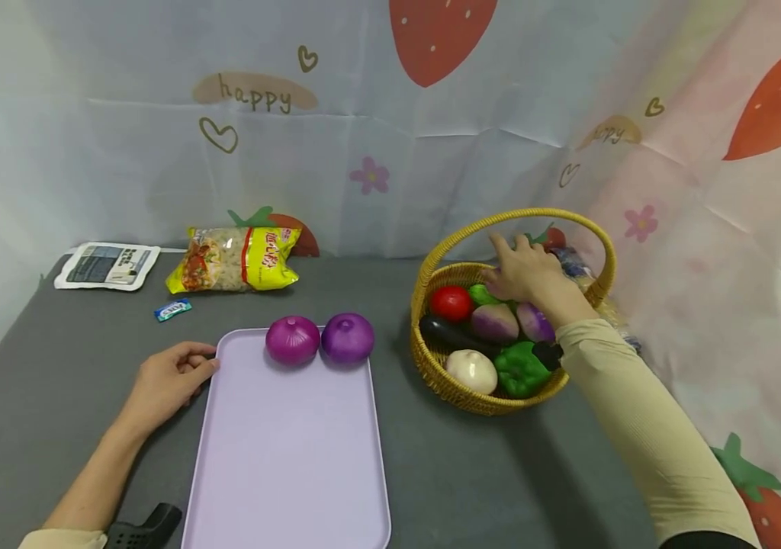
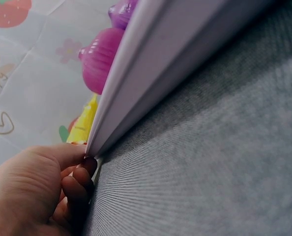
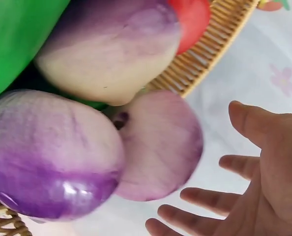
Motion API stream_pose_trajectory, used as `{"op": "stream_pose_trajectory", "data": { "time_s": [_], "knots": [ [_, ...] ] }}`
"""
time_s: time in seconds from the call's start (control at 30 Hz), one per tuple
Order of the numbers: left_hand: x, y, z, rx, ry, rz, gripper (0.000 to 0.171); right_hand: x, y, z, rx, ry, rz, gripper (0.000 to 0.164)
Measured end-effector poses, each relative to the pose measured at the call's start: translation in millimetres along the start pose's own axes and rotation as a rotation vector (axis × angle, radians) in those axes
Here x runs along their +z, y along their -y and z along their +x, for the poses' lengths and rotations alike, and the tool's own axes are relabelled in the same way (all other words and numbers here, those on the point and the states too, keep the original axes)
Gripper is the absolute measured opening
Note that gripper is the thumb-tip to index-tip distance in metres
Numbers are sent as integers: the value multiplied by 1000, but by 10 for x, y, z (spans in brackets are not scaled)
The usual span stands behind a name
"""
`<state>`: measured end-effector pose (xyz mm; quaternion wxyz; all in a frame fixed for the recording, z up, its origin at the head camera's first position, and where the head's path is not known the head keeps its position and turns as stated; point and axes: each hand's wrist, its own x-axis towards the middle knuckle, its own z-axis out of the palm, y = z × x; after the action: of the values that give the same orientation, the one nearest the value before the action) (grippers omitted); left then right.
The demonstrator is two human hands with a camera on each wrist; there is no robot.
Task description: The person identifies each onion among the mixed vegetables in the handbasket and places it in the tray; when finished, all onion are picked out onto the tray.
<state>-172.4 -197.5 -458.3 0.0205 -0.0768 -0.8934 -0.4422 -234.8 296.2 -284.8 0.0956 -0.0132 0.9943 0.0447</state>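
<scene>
My left hand [image 1: 169,377] pinches the upper left corner of a pale lilac tray [image 1: 294,457], thumb at the rim [image 2: 94,132] with the other fingers curled. Two purple onions [image 1: 293,341] sit side by side at the tray's far end. To the right stands a yellow wicker basket [image 1: 425,366] holding a tomato [image 1: 451,303], an eggplant [image 1: 455,334], a white onion-like vegetable [image 1: 473,371], a green bell pepper [image 1: 521,370] and purple-and-white turnips [image 1: 495,323]. Over the basket's far side, under its handle, reaches my right hand [image 1: 524,271]. Its fingers are spread and empty beside a turnip [image 3: 160,147] in the right wrist view.
A yellow food bag [image 1: 239,259], a white packet [image 1: 107,265] and a small blue packet [image 1: 172,309] lie at the back left of the grey table [image 1: 445,473]. The basket's tall handle [image 1: 521,216] arches over my right hand. A printed cloth [image 1: 377,99] hangs behind.
</scene>
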Motion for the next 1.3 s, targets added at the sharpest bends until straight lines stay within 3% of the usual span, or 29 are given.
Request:
{"op": "stream_pose_trajectory", "data": {
  "time_s": [0.3,0.6,0.87,1.1,1.3],
  "knots": [
    [13,11,5,-7,-3,-3,32,141,-47,56,18,98,-3,73],
    [9,-11,8,-10,-9,13,31,215,-42,64,-20,70,-39,63],
    [9,-7,7,-10,-7,14,31,177,59,-159,-80,-131,-64,65],
    [22,15,21,-5,-7,21,30,262,240,-734,-178,-372,80,66],
    [18,28,34,-5,-10,13,30,327,489,-1169,-350,-521,94,61]
  ]
}}
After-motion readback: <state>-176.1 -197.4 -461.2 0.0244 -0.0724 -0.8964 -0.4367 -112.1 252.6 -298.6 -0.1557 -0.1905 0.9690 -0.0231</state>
